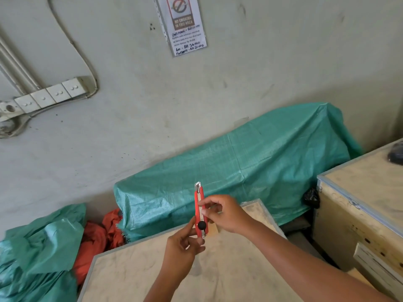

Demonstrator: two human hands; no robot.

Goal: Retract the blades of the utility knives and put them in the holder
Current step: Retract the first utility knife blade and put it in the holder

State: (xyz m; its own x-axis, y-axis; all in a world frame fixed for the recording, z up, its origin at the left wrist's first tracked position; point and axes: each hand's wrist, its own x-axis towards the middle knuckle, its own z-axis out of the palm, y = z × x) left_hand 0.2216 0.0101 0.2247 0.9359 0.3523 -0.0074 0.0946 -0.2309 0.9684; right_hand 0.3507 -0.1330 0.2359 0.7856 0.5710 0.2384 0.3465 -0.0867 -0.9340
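Note:
A red utility knife (200,203) stands almost upright in the air above the far end of a pale wooden crate top (152,273). A short piece of its metal blade shows at the top end. A black round knob sits low on its body. My left hand (183,245) pinches the knife's lower end between thumb and fingers. My right hand (222,212) grips the middle of the body from the right, its thumb and forefinger on the slider rail. No holder is in view.
A green tarp (250,166) covers a long bulk against the wall behind the crate. More green tarp and orange cloth (96,243) lie at lower left. A second wooden crate (370,192) stands at the right with a dark object on top.

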